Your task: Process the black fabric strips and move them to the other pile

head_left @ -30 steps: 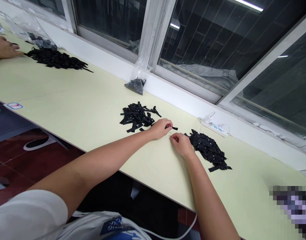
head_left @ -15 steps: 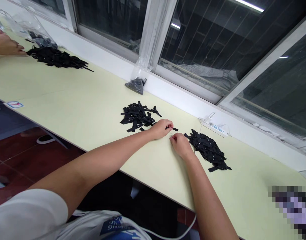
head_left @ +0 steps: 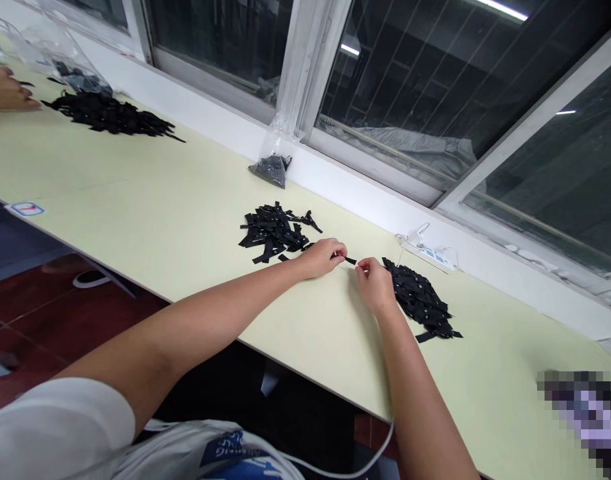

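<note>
A short black strip (head_left: 350, 261) spans the small gap between my two hands above the pale table. My left hand (head_left: 324, 258) is closed on its left end. At its right end, the fingertips of my right hand (head_left: 374, 283) are pinched together. Left of my left hand lies a loose heap of black strips (head_left: 274, 230) with small shiny dots. A denser pile of similar strips (head_left: 419, 293) lies right of my right hand, which partly covers its near left edge.
A clear bag of dark pieces (head_left: 271, 170) stands by the wall. A power strip (head_left: 429, 257) lies along the table's back edge. At far left, another person's hand (head_left: 8, 90) is beside a black pile (head_left: 110, 115). A pixelated object (head_left: 588, 413) lies at lower right.
My right hand has moved right and slightly up, to the strip's right end. My left hand has stayed nearly still. The other person's hand has shifted left, away from the far pile.
</note>
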Available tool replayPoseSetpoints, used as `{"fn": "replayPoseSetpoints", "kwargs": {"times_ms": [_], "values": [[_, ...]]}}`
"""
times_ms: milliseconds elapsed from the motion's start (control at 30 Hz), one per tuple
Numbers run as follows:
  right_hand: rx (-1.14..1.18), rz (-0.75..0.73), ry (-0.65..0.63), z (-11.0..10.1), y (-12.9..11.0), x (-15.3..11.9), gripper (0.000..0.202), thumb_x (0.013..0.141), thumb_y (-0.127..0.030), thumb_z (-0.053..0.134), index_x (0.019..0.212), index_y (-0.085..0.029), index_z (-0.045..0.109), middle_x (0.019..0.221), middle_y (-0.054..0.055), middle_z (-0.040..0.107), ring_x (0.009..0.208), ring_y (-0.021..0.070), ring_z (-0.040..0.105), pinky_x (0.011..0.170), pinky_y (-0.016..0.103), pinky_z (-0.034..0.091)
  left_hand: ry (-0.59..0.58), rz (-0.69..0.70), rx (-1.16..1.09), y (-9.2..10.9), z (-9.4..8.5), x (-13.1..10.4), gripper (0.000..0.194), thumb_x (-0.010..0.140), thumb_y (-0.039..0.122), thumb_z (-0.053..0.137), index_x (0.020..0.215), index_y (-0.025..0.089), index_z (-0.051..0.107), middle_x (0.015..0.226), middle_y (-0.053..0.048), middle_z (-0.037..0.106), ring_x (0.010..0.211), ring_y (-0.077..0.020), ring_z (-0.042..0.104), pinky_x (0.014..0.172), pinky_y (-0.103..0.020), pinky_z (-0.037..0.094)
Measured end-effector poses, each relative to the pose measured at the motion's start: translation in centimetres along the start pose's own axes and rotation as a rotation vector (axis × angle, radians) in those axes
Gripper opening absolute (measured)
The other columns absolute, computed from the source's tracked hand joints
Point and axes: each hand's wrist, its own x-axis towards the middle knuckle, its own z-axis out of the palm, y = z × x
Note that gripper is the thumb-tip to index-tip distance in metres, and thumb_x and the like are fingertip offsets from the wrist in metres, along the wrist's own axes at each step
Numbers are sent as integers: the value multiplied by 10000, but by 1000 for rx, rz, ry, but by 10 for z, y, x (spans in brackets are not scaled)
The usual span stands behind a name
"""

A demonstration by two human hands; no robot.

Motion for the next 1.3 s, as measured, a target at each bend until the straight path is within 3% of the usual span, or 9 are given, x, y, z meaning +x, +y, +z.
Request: {"fn": "replayPoseSetpoints", "kwargs": {"times_ms": [233,367,533,867,1300], "values": [[229,121,313,-12,6,6,207,848,-345,564,982,-190,588,915,91,703,789,222,663,797,368,493,-79,132,-37,5,-1,-2,113,892,156,591,899,184,701,946,-47,673,881,-174,613,861,-310,463],[534,122,167,-2,6,7,323,783,-418,672,993,-190,582,918,85,703,791,219,687,770,371,545,-163,210,-66,9,-3,-3,119,895,134,590,912,178,699,949,-41,681,871,-160,615,832,-289,452],[737,113,-2,6,5,6,450,705,-505,794,974,-203,597,897,68,705,809,211,698,784,370,572,-159,219,-67,13,-6,-4,124,916,153,579,947,163,699,969,-56,681,884,-166,611,838,-291,450],[796,145,-89,2,-1,5,459,643,-506,851,897,-201,619,812,38,696,709,179,672,698,329,551,-130,141,-54,17,-6,-5,69,884,155,582,879,161,651,910,-41,648,839,-166,578,788,-285,431],[853,167,-124,-4,-11,0,459,665,-515,859,899,-191,635,807,43,718,758,182,690,791,343,567,-104,154,-59,14,-4,-6,75,867,144,559,887,168,627,887,-32,672,813,-160,585,754,-280,431]]}}
